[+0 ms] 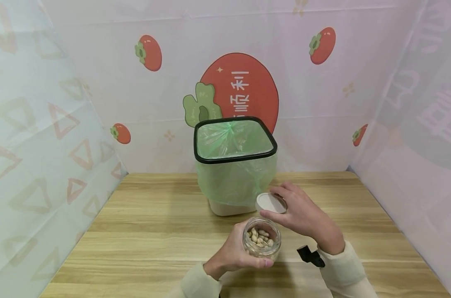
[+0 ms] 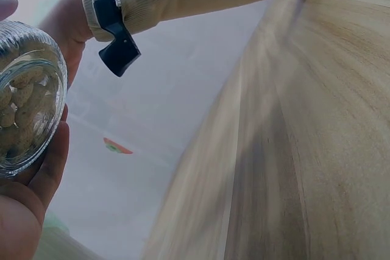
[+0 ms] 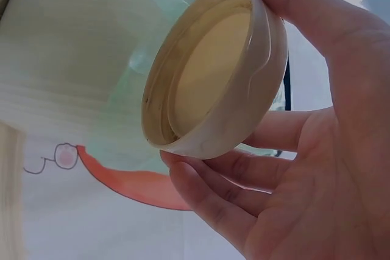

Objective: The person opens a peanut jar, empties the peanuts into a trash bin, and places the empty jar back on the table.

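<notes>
My left hand [image 1: 235,251] grips a clear glass jar [image 1: 261,248] around its side, thumb along the front. Unshelled peanuts [image 1: 260,238] lie inside, seen through the uncovered mouth. In the left wrist view the jar's base [image 2: 27,108] faces the camera, with the peanuts showing through the glass. Just above and to the right of the jar, my right hand [image 1: 303,213] holds a white round lid [image 1: 271,203] by its edge, between thumb and fingers. The right wrist view shows the inner side of the lid [image 3: 210,74], its rim pinched at opposite edges.
Behind the hands stands a bin [image 1: 225,209] with a black rim [image 1: 234,159] and a green plastic bag [image 1: 240,178] folded over it. It sits on a wood-grain table [image 1: 150,231]. Cloth walls [image 1: 311,103] printed with persimmons surround the table on the back and sides.
</notes>
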### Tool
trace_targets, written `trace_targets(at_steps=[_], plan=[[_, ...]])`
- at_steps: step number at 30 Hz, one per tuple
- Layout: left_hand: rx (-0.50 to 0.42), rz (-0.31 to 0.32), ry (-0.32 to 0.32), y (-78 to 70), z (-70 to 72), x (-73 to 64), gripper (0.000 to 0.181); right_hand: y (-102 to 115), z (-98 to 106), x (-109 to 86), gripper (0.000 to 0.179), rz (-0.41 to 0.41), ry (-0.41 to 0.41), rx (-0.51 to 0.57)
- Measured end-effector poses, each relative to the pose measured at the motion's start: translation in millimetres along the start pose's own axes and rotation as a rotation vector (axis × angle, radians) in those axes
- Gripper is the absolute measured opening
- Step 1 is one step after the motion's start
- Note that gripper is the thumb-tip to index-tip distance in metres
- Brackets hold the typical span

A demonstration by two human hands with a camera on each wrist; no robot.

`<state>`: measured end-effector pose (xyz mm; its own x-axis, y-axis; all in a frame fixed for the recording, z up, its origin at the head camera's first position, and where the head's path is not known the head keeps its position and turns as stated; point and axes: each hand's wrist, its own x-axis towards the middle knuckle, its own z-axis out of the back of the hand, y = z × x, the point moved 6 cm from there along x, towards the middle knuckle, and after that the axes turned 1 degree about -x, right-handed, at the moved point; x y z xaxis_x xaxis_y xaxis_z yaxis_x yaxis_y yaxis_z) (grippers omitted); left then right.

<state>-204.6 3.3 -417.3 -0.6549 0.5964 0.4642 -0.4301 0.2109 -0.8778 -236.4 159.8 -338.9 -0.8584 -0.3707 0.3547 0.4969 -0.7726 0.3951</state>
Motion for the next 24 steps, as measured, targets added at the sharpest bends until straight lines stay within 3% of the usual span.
trace_targets(at_steps=[9, 24], plan=[[0.001, -0.009, 0.004, -0.9, -1.3, 0.2, 0.055, -0.8, -10.5, 4.6, 0.052, 0.035, 0.000, 0.005], [-0.032, -0.012, 0.002, -2.0, -1.7, 0.2, 0.053, -12.3, -25.4, 11.9, 0.050, 0.018, 0.049, 0.002]])
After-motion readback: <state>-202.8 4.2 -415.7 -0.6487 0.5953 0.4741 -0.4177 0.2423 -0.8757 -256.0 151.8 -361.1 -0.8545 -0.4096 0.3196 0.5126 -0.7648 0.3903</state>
